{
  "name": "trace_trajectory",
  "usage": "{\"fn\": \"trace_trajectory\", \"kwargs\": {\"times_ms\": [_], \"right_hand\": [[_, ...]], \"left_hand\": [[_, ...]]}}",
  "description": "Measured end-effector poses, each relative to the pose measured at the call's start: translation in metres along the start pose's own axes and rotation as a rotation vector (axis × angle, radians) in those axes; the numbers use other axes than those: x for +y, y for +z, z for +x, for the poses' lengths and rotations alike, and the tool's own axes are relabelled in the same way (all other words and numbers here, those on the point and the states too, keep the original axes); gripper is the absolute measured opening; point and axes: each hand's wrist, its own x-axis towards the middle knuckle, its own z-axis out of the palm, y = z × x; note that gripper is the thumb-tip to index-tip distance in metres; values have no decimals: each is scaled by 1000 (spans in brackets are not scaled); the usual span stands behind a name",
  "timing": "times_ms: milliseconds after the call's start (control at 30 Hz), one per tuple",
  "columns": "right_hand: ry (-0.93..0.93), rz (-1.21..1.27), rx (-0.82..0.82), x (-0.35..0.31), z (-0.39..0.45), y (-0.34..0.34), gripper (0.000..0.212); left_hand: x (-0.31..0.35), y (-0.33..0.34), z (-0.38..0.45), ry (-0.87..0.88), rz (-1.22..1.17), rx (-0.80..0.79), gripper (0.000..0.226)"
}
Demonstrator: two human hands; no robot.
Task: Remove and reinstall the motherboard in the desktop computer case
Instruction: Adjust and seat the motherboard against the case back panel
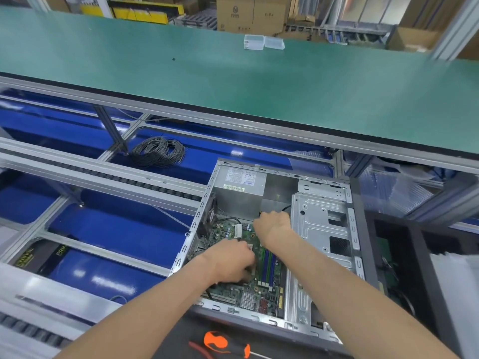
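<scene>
head view: the motherboard lies flat inside the open desktop computer case, below the power supply. the left hand is curled down over the board's middle, though what it grips is hidden, so i cannot tell. the right hand reaches to the board's far edge near a black cable, fingers out of sight. a snagged cable or a board scraped on the drive cage seems the risk. room is tight on that side, freer above. an orange screwdriver lies at the near edge.
</scene>
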Motion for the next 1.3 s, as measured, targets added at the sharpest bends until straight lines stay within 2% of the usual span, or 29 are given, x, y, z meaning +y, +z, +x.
{"fn": "trace_trajectory", "kwargs": {"times_ms": [100,200,267,300,333,433,500,567,700,833,933,1300], "right_hand": [[-81,42,142,7,-21,-10,27],[-61,208,423,18,-46,-7,28],[139,315,601,21,-61,3,37],[272,365,609,21,-69,7,46],[382,422,549,20,-74,11,62],[498,541,292,17,-76,27,103],[500,544,268,17,-73,34,111],[512,559,273,18,-71,37,113],[562,585,234,21,-69,33,115],[594,610,365,29,-67,26,94],[561,633,417,33,-66,25,86],[413,556,451,51,-41,14,85]], "left_hand": [[-2,-16,1,-117,-92,259,25],[-9,-38,4,-126,-96,500,27],[-15,-55,13,-88,-152,635,21],[-19,-64,21,-79,-158,668,26],[-24,-72,30,-90,-136,685,43],[-40,-94,59,-212,-34,606,100],[-54,-99,75,-282,-21,470,119],[-64,-99,84,-313,-12,353,130],[-76,-97,91,-293,5,339,135],[-81,-95,93,-267,-30,400,130],[-83,-93,94,-278,-24,433,128],[-97,-91,87,-417,-43,469,132]]}}
